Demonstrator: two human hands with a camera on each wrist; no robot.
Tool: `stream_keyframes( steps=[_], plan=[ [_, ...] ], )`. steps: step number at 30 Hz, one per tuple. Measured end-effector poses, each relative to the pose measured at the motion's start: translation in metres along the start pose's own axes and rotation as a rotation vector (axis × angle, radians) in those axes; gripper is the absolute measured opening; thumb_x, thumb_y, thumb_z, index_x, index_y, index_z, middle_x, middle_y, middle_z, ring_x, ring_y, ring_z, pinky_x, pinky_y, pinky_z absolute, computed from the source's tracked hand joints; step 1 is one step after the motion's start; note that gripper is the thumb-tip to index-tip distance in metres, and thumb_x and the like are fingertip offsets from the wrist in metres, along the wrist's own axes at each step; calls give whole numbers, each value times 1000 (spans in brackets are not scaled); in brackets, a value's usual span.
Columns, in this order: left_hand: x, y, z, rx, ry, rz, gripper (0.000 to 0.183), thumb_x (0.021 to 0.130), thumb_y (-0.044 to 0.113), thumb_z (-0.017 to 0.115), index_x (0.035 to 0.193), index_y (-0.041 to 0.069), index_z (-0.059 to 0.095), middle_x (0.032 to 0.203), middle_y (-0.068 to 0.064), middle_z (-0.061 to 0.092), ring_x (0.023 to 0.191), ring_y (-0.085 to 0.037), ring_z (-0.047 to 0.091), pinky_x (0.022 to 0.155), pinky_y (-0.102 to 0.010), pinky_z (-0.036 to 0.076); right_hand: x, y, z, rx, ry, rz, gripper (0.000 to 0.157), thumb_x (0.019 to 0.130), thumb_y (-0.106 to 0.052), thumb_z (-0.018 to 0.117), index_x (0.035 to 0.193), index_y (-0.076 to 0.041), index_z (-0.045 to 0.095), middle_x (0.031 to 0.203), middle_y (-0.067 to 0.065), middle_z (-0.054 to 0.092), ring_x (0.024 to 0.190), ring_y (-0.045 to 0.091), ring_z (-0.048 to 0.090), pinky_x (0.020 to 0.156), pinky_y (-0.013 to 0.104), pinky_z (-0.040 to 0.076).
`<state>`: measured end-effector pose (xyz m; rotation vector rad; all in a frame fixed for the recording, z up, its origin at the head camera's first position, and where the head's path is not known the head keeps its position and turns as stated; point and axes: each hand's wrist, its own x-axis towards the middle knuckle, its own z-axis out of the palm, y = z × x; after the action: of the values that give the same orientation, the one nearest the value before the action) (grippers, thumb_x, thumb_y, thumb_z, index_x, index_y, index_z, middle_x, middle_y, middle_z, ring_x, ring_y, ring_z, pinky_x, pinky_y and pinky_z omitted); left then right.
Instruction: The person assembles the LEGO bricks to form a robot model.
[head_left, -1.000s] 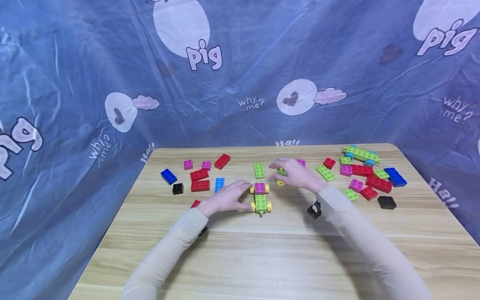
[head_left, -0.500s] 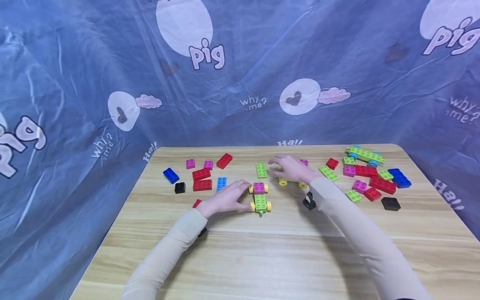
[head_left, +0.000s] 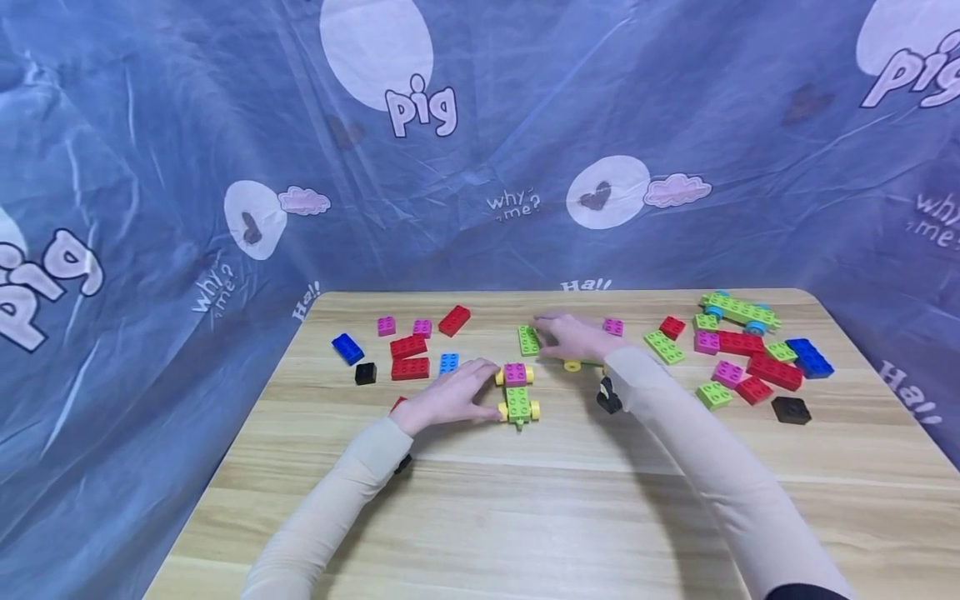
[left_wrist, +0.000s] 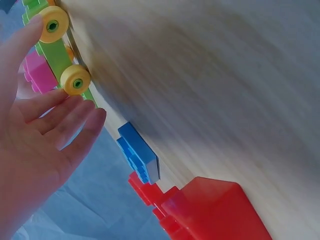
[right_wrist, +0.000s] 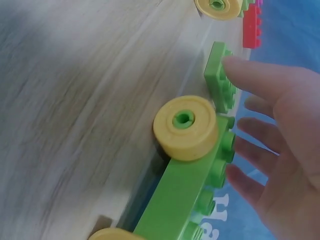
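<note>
Fingers of the left hand (head_left: 448, 398): spread away from the thumb and relaxed, the thumb at the nearer yellow wheel (left_wrist: 54, 25) of the pink-topped car (head_left: 518, 403), the fingertips by the farther wheel (left_wrist: 75, 79) on that side; how firmly they press cannot be told.
Fingers of the right hand (head_left: 577, 337): spread and slightly bent above the second base (right_wrist: 175, 200), the thumb reaching to the studs of a green brick (head_left: 528, 340); contact cannot be told.
Sleeves: pale, the left sleeve (head_left: 322, 508) and the right sleeve (head_left: 712, 475) crossing the near part of the wood-grained counter (head_left: 525, 517).
Pink-topped car: on the counter between the two hands, green on yellow wheels, a pink brick (head_left: 515, 374) over its far end.
Second base: right of the car, green with yellow wheels, partly hidden by the right hand in the head view.
Green brick: studs up, just beyond the car.
Left-side bricks: a light blue brick (head_left: 448, 363), a black brick (head_left: 365, 373), a dark blue brick (head_left: 348, 349), several red and pink ones.
Right-side bricks: a dark flat brick (head_left: 792, 409), then red, pink, green and blue pieces.
Blue-wheeled base (head_left: 741, 312): green, near the far right corner.
Backdrop: printed blue cloth (head_left: 480, 125).
</note>
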<state>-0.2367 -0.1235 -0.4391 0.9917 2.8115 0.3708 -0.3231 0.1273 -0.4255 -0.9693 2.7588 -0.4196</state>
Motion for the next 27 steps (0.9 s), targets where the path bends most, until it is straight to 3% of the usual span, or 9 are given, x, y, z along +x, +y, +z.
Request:
stream_keyframes(
  steps=[6, 10, 14, 22, 27],
  plan=[
    [-1, 1, -2, -3, -4, -3, 81, 80, 53, 66, 140, 6, 40, 140, -8, 48, 131, -21, 45, 111, -35, 38, -1, -2, 0, -70, -17, -45, 62, 82, -30, 70, 135, -6, 47, 145, 19, 41, 120, 35, 54, 108, 52, 38],
    [-1, 1, -2, -1, -11, -10, 80, 80, 54, 66, 140, 7, 40, 139, -7, 48, 131, -20, 45, 111, -35, 39, -3, -2, -1, -72, -17, -58, 47, 81, -27, 71, 120, -5, 59, 115, 14, 63, 96, 24, 62, 86, 40, 54],
    [-1, 1, -1, 5, -9, -13, 81, 79, 54, 66, 140, 7, 40, 139, -7, 48, 131, -20, 45, 111, -35, 39, -3, -3, -1, -39, -10, -44, 31, 80, -23, 73, 106, -9, 63, 93, 4, 64, 77, 13, 58, 70, 27, 52],
    [-1, -1, 0, 3, -5, -7, 82, 79, 55, 66, 140, 6, 40, 140, -7, 48, 131, -21, 45, 111, -35, 39, -2, -5, 3, -33, 0, -4, 62, 74, -19, 77, 129, -4, 52, 116, 11, 63, 101, 24, 61, 94, 41, 51],
    [-1, -1, 1, -3, 0, -1, 82, 79, 56, 65, 140, 7, 40, 140, -7, 48, 131, -20, 45, 111, -35, 38, -2, -6, 4, -56, -6, 21, 65, 73, -19, 78, 130, -4, 51, 124, 14, 60, 112, 29, 58, 101, 47, 46]
  ],
)
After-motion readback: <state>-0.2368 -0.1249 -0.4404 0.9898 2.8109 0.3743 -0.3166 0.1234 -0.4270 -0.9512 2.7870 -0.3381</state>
